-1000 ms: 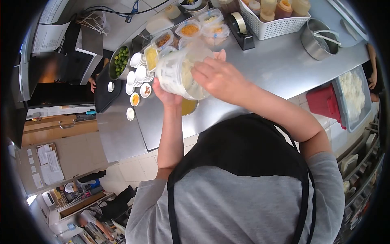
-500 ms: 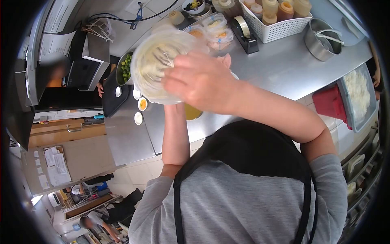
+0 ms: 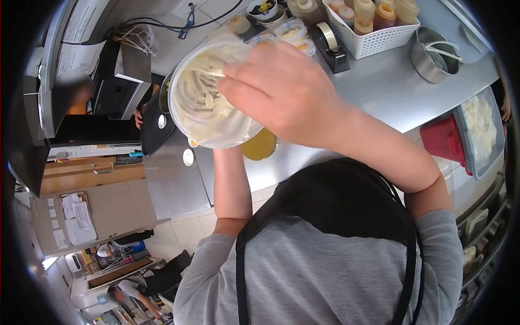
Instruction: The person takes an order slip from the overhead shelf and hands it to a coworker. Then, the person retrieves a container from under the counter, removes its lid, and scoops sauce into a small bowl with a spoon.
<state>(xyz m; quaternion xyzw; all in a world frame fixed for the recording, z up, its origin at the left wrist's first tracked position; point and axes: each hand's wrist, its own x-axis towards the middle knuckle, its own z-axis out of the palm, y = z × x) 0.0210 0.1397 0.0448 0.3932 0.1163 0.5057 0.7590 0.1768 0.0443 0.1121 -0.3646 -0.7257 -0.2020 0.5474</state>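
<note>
A round, translucent tub (image 3: 174, 115) is tilted above the tabletop (image 3: 374, 95), its wide mouth turned upward. Thick, pale cream (image 3: 199, 120) coats its inside in streaks; a slim, pale utensil (image 3: 214, 72) reaches in.

You can read no text here. The white sheets (image 3: 81, 222) at your left appear too small to decipher.

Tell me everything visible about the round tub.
The round tub looks like translucent whitish plastic, its open mouth tilted toward the camera above the metal counter. Pale creamy mixture streaks its inside. The right hand, overlapping its rim, holds a pale utensil inside; the left forearm runs behind it, hand hidden.
</note>
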